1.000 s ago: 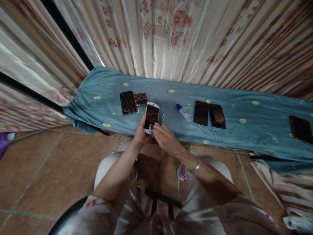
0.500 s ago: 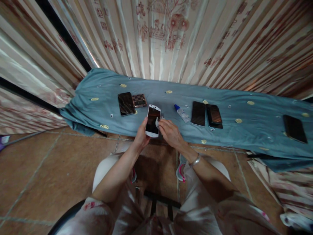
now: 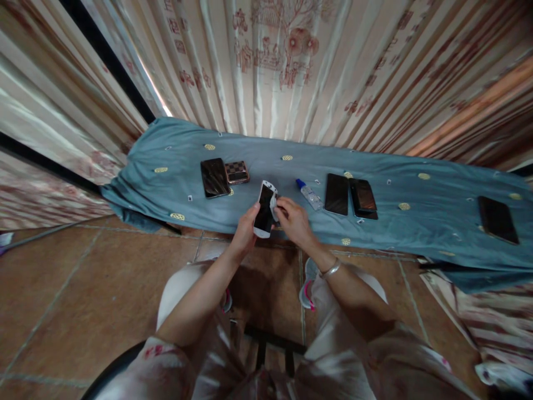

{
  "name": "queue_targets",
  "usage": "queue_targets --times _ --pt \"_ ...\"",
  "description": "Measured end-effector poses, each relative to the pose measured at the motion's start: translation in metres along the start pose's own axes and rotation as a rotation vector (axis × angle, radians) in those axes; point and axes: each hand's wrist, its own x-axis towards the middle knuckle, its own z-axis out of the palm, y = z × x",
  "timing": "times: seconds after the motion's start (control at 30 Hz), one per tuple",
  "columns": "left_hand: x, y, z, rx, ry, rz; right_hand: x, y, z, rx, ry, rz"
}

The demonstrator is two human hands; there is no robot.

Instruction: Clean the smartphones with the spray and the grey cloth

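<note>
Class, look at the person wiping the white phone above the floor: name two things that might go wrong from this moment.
1. The white phone is held by the left hand past the table's edge, above hard floor tiles; a slip may crack it.
2. The right hand presses a small white cloth on the screen; grit might scratch it.

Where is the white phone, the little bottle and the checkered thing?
white phone (image 3: 265, 210), head view, on its dark screen.
little bottle (image 3: 310, 194), head view, on its clear body.
checkered thing (image 3: 237, 171), head view, on its patterned top.
</note>
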Motion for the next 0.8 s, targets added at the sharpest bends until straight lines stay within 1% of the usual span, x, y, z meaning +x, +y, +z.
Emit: queue_targets --times 0.1,0.2,0.27,0.4,0.47,0.53,0.67,0.8 --pt "0.003 -0.003 -0.002 0.079 -0.018 0.088 -0.002 -0.007 0.005 0.142 -0.006 0.098" --pt "0.008 -0.006 -0.005 0.139 -0.024 0.188 -0.004 -0.014 0.007 0.264 -0.009 0.154" --pt "0.011 -0.007 -0.009 0.231 -0.029 0.262 -0.004 -0.017 0.006 0.36 -0.004 0.228" --pt "0.014 -0.006 -0.014 0.564 -0.07 0.443 0.0 -0.021 0.005 0.63 0.016 0.44" --pt "0.014 -0.005 -0.017 0.735 -0.092 0.543 0.003 -0.024 0.004 0.757 0.034 0.504" --pt "0.014 -0.004 -0.019 0.875 -0.111 0.614 0.005 -0.027 0.002 0.846 0.04 0.548" --pt "0.016 -0.005 -0.024 1.103 -0.119 0.731 0.006 -0.029 0.001 0.9 0.056 0.618" --pt "0.018 -0.006 -0.027 1.266 -0.093 0.848 0.006 -0.027 0.001 0.906 0.071 0.637"
